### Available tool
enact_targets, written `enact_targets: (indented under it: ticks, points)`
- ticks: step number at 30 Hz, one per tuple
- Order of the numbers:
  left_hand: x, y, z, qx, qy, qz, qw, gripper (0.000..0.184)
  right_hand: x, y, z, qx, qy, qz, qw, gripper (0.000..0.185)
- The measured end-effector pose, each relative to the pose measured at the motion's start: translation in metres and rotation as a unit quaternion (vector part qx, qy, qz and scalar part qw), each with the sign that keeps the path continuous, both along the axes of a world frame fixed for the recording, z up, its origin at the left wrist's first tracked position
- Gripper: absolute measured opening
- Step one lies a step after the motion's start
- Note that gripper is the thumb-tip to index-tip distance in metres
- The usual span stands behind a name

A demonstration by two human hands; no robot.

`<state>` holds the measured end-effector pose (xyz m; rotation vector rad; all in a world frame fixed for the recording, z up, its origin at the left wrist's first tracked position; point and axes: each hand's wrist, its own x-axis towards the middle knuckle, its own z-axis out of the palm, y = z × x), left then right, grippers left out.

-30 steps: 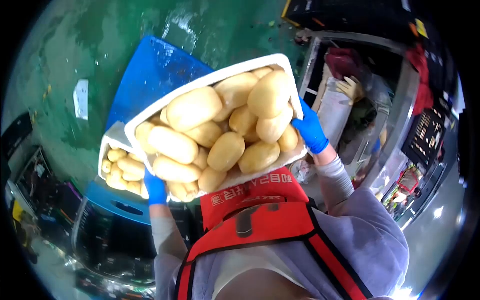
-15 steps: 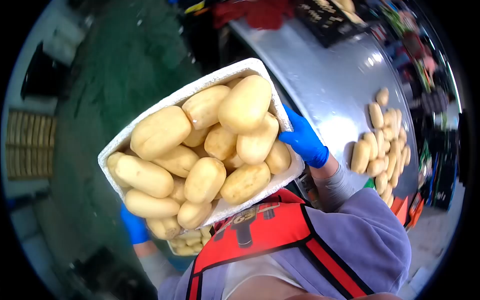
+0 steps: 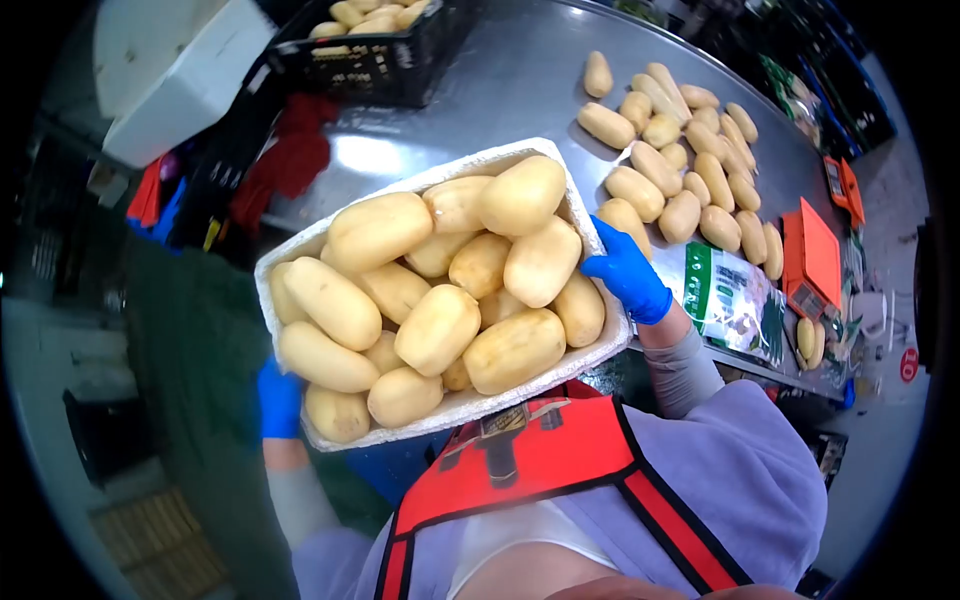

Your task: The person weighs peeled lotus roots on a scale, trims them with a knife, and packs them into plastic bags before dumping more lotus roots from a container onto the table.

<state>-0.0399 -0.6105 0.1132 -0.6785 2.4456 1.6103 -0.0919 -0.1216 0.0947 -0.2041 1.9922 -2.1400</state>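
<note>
Holding the white foam box before your chest, you keep its open mouth facing upward to the camera. Its long axis runs slantwise, the right end being farther from your body than the left. Both grips are clamped on the box: the right grip at the right short side, the left grip near the lower left corner. The left fingers are mostly hidden behind the wall, and the bottom of the box cannot be seen. Pale oblong vegetables fill the box to its rim, lying in various directions; the lower ones are covered. On the tabletop, a black crate contains similar vegetables, but the upper picture edge cuts it off. Loose vegetables lie near an orange device and a printed plastic packet.
</note>
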Motion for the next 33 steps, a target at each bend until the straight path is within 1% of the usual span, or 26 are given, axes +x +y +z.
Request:
enact_targets:
  ticks: [1, 2, 4, 6, 8, 9, 12, 13, 14, 15, 16, 18, 19, 21, 22, 23, 24, 25, 26, 27, 28, 29, 30, 31, 32, 33]
  points:
    - [-0.009, 0.007, 0.012, 0.006, 0.005, -0.019, 1.0, 0.034, 0.003, 0.012, -0.006, 0.067, 0.017, -0.004, 0.998, 0.052]
    - [-0.022, 0.013, 0.015, 0.026, 0.019, -0.044, 0.999, 0.033, 0.015, 0.012, -0.004, 0.089, -0.022, -0.034, 0.995, 0.05]
    - [-0.037, 0.031, 0.038, 0.039, -0.007, -0.085, 0.996, 0.032, 0.036, 0.008, -0.002, 0.083, -0.024, -0.05, 0.995, 0.048]
    - [-0.05, 0.019, 0.027, -0.025, 0.005, -0.13, 0.991, 0.033, 0.052, 0.015, -0.015, 0.085, -0.012, -0.063, 0.994, 0.051]
    - [-0.101, 0.01, 0.013, -0.038, -0.016, -0.176, 0.984, 0.034, 0.059, 0.008, -0.02, 0.065, -0.022, -0.079, 0.995, 0.054]
    - [-0.13, 0.007, 0.005, -0.01, -0.028, -0.217, 0.976, 0.032, 0.066, -0.003, -0.016, 0.094, -0.029, -0.112, 0.989, 0.056]
    - [-0.219, 0.007, -0.023, -0.093, -0.04, -0.329, 0.939, 0.032, 0.079, -0.033, -0.021, 0.13, -0.053, -0.174, 0.975, 0.064]
    - [-0.249, -0.017, -0.043, -0.061, -0.049, -0.327, 0.942, 0.032, 0.075, -0.054, -0.025, 0.128, -0.041, -0.198, 0.971, 0.067]
    - [-0.287, -0.013, -0.06, -0.023, -0.054, -0.348, 0.936, 0.031, 0.082, -0.065, -0.024, 0.135, -0.029, -0.246, 0.96, 0.069]
    - [-0.305, 0.009, -0.055, 0.061, -0.061, -0.35, 0.933, 0.032, 0.086, -0.076, -0.025, 0.204, -0.037, -0.26, 0.943, 0.076]
    - [-0.333, 0.021, -0.058, 0.117, -0.118, -0.329, 0.93, 0.033, 0.09, -0.085, -0.026, 0.223, -0.089, -0.253, 0.937, 0.083]
    - [-0.37, 0.041, -0.055, 0.167, -0.167, -0.289, 0.928, 0.03, 0.097, -0.106, -0.029, 0.124, -0.128, -0.277, 0.944, 0.088]
    - [-0.397, 0.038, -0.065, 0.162, -0.169, -0.308, 0.922, 0.03, 0.095, -0.108, -0.042, 0.088, -0.113, -0.295, 0.945, 0.082]
    - [-0.449, 0.026, -0.09, 0.055, -0.083, -0.412, 0.906, 0.04, 0.093, -0.112, -0.067, 0.016, -0.08, -0.327, 0.942, 0.071]
    - [-0.446, 0.033, -0.08, 0.056, -0.081, -0.423, 0.901, 0.04, 0.089, -0.102, -0.064, -0.063, -0.105, -0.33, 0.936, 0.062]
    - [-0.432, 0.034, -0.062, 0.004, -0.028, -0.483, 0.875, 0.048, 0.092, -0.089, -0.06, -0.005, -0.079, -0.38, 0.922, 0.045]
    - [-0.42, 0.03, -0.051, -0.048, 0.029, -0.534, 0.843, 0.056, 0.089, -0.076, -0.078, 0.076, -0.027, -0.467, 0.88, 0.038]
    - [-0.417, 0.018, -0.05, 0.008, 0.042, -0.464, 0.885, 0.062, 0.082, -0.058, -0.104, 0.184, 0.078, -0.542, 0.816, 0.036]
    - [-0.414, 0.003, -0.047, 0.064, 0.055, -0.39, 0.917, 0.068, 0.083, -0.036, -0.107, 0.384, 0.147, -0.54, 0.734, 0.041]
    - [-0.374, -0.006, -0.022, 0.057, 0.105, -0.312, 0.943, 0.068, 0.076, -0.026, -0.114, 0.485, 0.132, -0.501, 0.705, 0.053]
    - [-0.327, 0.001, -0.001, 0.053, 0.153, -0.239, 0.957, 0.068, 0.072, -0.017, -0.118, 0.483, 0.13, -0.505, 0.703, 0.053]
    - [-0.302, -0.006, -0.012, 0.083, 0.193, -0.152, 0.966, 0.064, 0.066, -0.009, -0.121, 0.566, 0.136, -0.457, 0.672, 0.058]
    - [-0.285, -0.018, -0.032, 0.115, 0.232, -0.06, 0.964, 0.061, 0.061, -0.003, -0.121, 0.644, 0.145, -0.403, 0.634, 0.062]
    - [-0.277, -0.033, -0.063, 0.161, 0.25, 0.001, 0.955, 0.061, 0.059, -0.002, -0.121, 0.68, 0.086, -0.352, 0.637, 0.066]
    - [-0.269, -0.05, -0.106, 0.204, 0.266, 0.061, 0.94, 0.061, 0.055, 0.007, -0.123, 0.68, 0.091, -0.35, 0.638, 0.066]
    - [-0.255, -0.074, -0.16, 0.177, 0.266, -0.045, 0.947, 0.062, 0.055, 0.02, -0.129, 0.665, 0.095, -0.338, 0.659, 0.066]
